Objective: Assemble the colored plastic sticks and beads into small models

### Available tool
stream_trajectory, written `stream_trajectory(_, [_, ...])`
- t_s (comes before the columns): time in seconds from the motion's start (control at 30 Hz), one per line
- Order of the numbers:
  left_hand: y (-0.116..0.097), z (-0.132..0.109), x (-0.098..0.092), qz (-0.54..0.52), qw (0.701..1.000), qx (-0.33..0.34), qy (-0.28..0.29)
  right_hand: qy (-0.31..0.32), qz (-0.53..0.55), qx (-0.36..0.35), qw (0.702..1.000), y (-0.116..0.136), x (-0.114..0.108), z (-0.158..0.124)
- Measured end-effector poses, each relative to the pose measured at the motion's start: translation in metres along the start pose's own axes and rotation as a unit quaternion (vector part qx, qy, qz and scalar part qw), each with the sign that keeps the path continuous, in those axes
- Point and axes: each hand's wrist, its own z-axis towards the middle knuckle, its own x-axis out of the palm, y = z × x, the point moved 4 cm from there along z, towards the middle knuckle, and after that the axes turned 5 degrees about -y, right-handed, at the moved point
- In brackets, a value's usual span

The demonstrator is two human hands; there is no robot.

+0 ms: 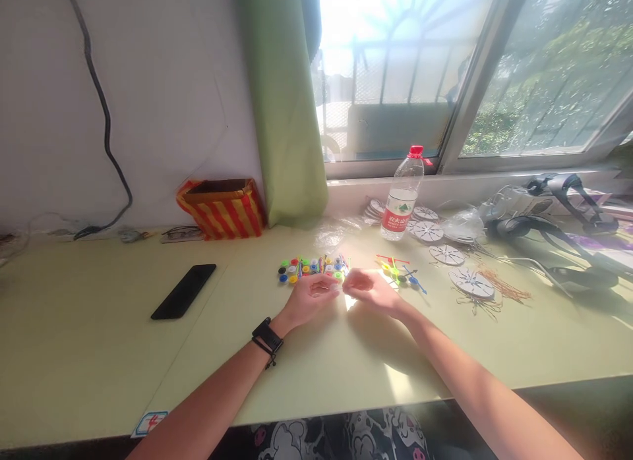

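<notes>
My left hand [312, 295], with a black band at the wrist, is closed in a pinch just above the table. Close beside it, my right hand [370, 290] is pinched too, its fingertips almost meeting the left ones. Whatever sits between the fingertips is too small and pale to name. Right behind my hands lie small round coloured pieces [293, 270] in rows, partly covered by my fingers. To the right of my right hand is a small pile of coloured sticks and round pieces [401, 273].
A black phone [183, 292] lies at left. Behind stand a red-and-yellow striped box [221, 209] and a plastic water bottle [401, 196]. White patterned discs [471, 283], thin brown sticks [507, 286] and a black-and-grey device [544, 242] occupy the right of the table [237, 374].
</notes>
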Motion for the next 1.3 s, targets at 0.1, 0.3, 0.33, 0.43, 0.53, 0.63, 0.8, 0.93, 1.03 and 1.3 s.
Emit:
stream_trajectory(0.1, [-0.002,0.000,0.000,0.007,1.000,0.003,0.005,0.012,-0.001,0.001,1.000,0.000,0.000,0.000])
stream_trajectory(0.3, [-0.004,-0.001,0.001,-0.020,1.000,-0.017,0.004,0.008,-0.008,-0.001,1.000,-0.001,-0.001,-0.001])
stream_trajectory(0.33, [-0.004,-0.001,0.002,-0.031,0.999,-0.027,0.007,0.006,-0.013,-0.002,1.000,-0.001,-0.001,-0.001])
stream_trajectory(0.43, [-0.008,-0.001,0.003,-0.081,0.995,-0.055,0.028,-0.007,-0.019,-0.003,1.000,-0.001,-0.002,-0.002])
stream_trajectory(0.53, [-0.011,0.000,0.003,-0.122,0.989,-0.073,0.044,-0.018,-0.007,-0.001,1.000,0.001,-0.004,-0.002])
stream_trajectory(0.63, [-0.011,0.000,0.000,-0.130,0.988,-0.078,0.032,-0.036,-0.006,-0.003,0.999,0.002,-0.006,-0.001])
stream_trajectory(0.8, [-0.002,0.003,-0.005,-0.123,0.989,-0.087,-0.001,-0.082,-0.030,-0.034,0.996,0.005,-0.006,-0.002])
stream_trajectory(0.93, [0.002,0.004,-0.007,-0.136,0.987,-0.088,-0.018,-0.100,-0.018,-0.045,0.994,0.006,-0.003,-0.004])
stream_trajectory(1.03, [0.002,0.005,-0.009,-0.150,0.984,-0.092,-0.031,-0.102,-0.010,-0.046,0.994,0.008,-0.001,-0.005])
stream_trajectory(1.3, [0.001,0.005,-0.008,-0.165,0.981,-0.092,-0.038,-0.046,-0.031,0.038,0.998,-0.002,0.001,-0.005])
